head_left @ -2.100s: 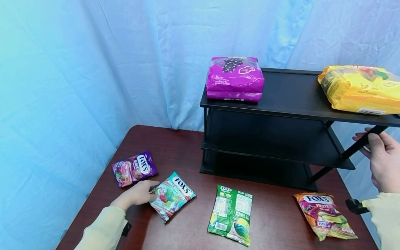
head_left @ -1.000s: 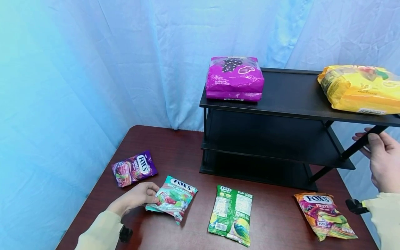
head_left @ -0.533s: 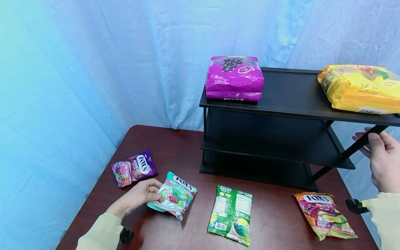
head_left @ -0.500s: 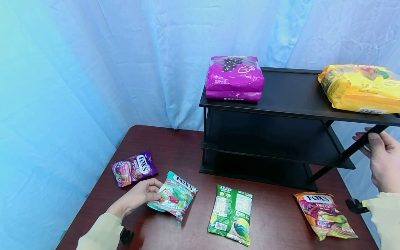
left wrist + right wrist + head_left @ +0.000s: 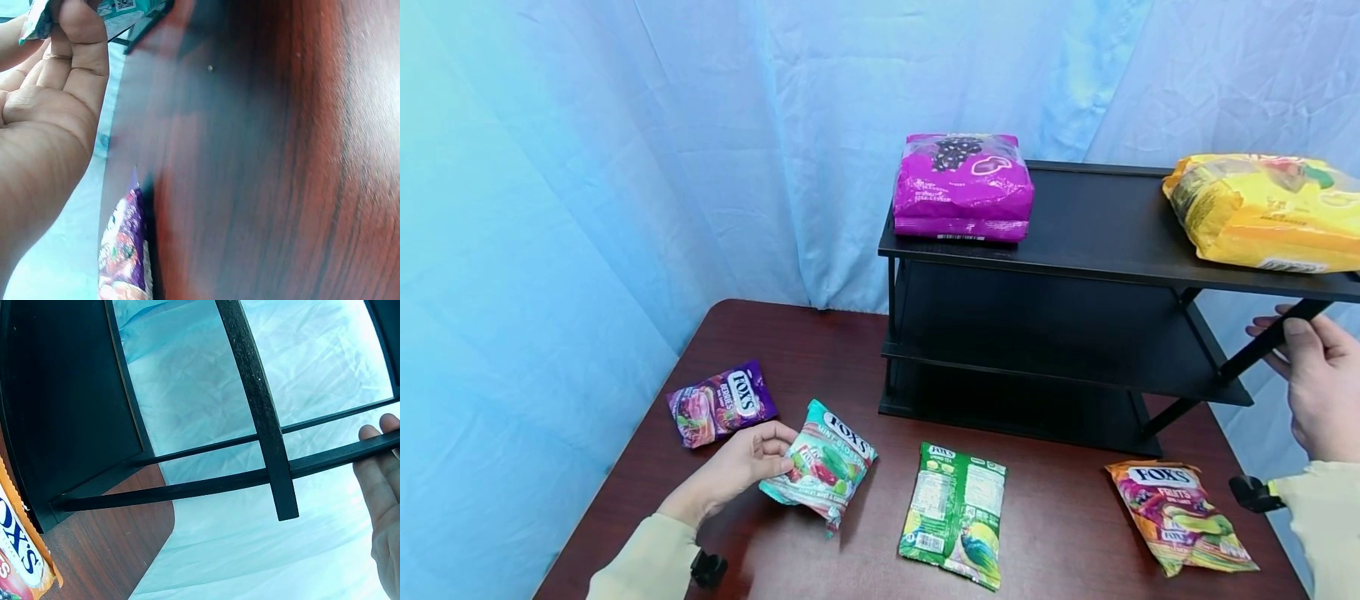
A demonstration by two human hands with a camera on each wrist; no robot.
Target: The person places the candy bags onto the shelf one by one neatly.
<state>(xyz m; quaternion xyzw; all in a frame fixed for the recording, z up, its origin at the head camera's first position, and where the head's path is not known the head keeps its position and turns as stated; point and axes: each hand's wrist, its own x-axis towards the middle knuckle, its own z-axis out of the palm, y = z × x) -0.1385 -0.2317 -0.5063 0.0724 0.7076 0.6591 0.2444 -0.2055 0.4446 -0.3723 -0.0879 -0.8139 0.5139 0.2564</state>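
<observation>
My left hand (image 5: 737, 467) pinches the left edge of a teal FOX'S candy bag (image 5: 827, 467), thumb on the front. The bag is tilted up off the table; in the left wrist view only a bit of the teal bag (image 5: 128, 15) shows past the fingers. Just behind that hand lies a purple Berries candy bag (image 5: 722, 404). At the far right my right hand (image 5: 1326, 375) holds a slanted post (image 5: 337, 456) of the black shelf (image 5: 1097, 225), thumb in front and fingers behind.
A green candy bag (image 5: 955, 517) and an orange Fruits candy bag (image 5: 1180, 517) lie on the brown table (image 5: 1045, 533) before the shelf. On its top tier sit a magenta bag (image 5: 962, 187) and a yellow bag (image 5: 1270, 217). Blue curtains (image 5: 625, 167) hang behind.
My left hand has taken hold of the teal candy bag, which lay flat, and tilted it up. Both have shifted slightly right and upward in the view. The right hand stays on the post.
</observation>
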